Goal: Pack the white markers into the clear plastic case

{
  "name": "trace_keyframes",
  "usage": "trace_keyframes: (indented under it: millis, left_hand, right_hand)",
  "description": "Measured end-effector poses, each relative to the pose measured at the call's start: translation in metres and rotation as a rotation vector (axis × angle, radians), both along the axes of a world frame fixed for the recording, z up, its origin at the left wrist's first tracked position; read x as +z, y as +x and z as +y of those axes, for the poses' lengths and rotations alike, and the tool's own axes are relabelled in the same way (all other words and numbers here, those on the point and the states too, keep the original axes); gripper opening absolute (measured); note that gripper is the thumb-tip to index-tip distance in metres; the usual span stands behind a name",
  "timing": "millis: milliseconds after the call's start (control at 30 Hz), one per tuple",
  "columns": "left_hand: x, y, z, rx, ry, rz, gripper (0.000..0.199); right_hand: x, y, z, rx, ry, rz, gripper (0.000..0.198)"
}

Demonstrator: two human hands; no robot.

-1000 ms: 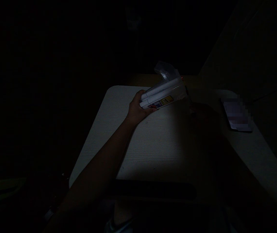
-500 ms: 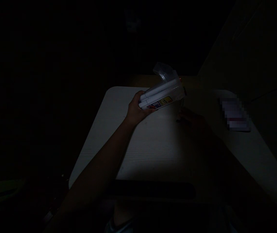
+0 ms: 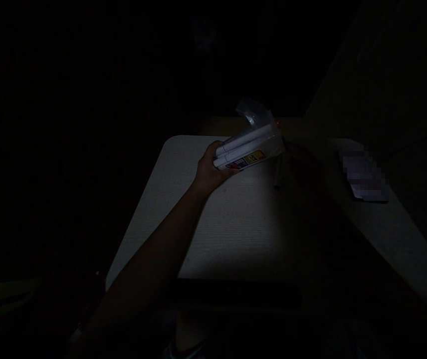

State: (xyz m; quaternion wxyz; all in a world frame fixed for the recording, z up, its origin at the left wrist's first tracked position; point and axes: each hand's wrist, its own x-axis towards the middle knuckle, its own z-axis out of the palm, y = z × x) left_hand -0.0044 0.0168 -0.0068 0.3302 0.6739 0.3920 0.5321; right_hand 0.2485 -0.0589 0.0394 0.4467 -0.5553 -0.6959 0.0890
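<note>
My left hand (image 3: 210,168) is wrapped round the lower end of a clear plastic pack of markers (image 3: 249,144). White-barrelled markers show through its side, along with a yellow and dark printed label. The pack tilts up to the right, its flap folded back at the far end. In deep shadow, my right hand (image 3: 305,162) is at the pack's right end; its fingers are too dark to make out. A dark marker (image 3: 278,172) shows just below that end, left of my right hand, over the table. Whether it touches the tabletop is unclear.
The pale table (image 3: 221,234) has rounded corners and a dark slot (image 3: 236,293) along its near edge. A blurred-out phone-like object (image 3: 365,174) lies at the right. Something green (image 3: 4,296) is at the lower left. The surroundings are very dark.
My right hand has moved up and away, to the pack's right end. The dark marker by its fingers now shows apart from them. My left hand and the pack have hardly moved.
</note>
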Motion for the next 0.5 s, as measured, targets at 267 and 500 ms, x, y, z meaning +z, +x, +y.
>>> trace_keyframes:
  millis: [267, 500]
  left_hand:
    - [-0.001, -0.001, 0.0, -0.022, 0.004, 0.037, 0.092]
    - [0.0, 0.0, -0.002, -0.02, 0.029, 0.062, 0.089]
  right_hand:
    - [0.035, -0.013, 0.007, -0.209, -0.245, 0.154, 0.025]
    - [0.041, -0.004, 0.009, -0.109, -0.337, 0.15, 0.024]
